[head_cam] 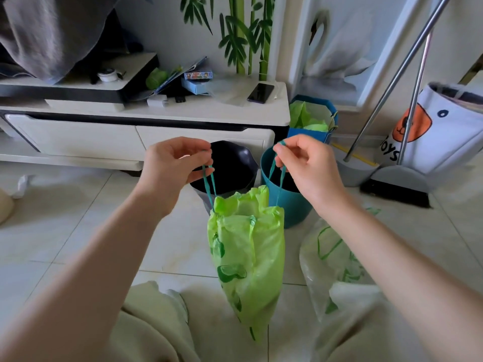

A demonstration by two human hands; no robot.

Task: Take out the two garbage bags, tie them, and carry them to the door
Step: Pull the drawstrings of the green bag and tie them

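Note:
A bright green garbage bag point(248, 259) hangs in the air between my arms, its mouth gathered. My left hand point(175, 163) pinches the left teal drawstring loop point(210, 184). My right hand point(303, 163) pinches the right teal drawstring loop point(277, 173). Both loops are pulled up and apart. A second bag, pale and translucent with green print point(332, 262), lies on the tiled floor under my right forearm. Behind the hanging bag stand a black bin point(235, 163) and a teal bin point(290, 205), both without liners.
A white TV cabinet point(146, 113) runs along the wall with a phone point(260, 92) and boxes on top. A blue box with green bags point(311, 118) stands beside it. A broom and dustpan point(392, 178) and a white toy bag point(439, 129) are at right. My knees point(156, 325) are low in front.

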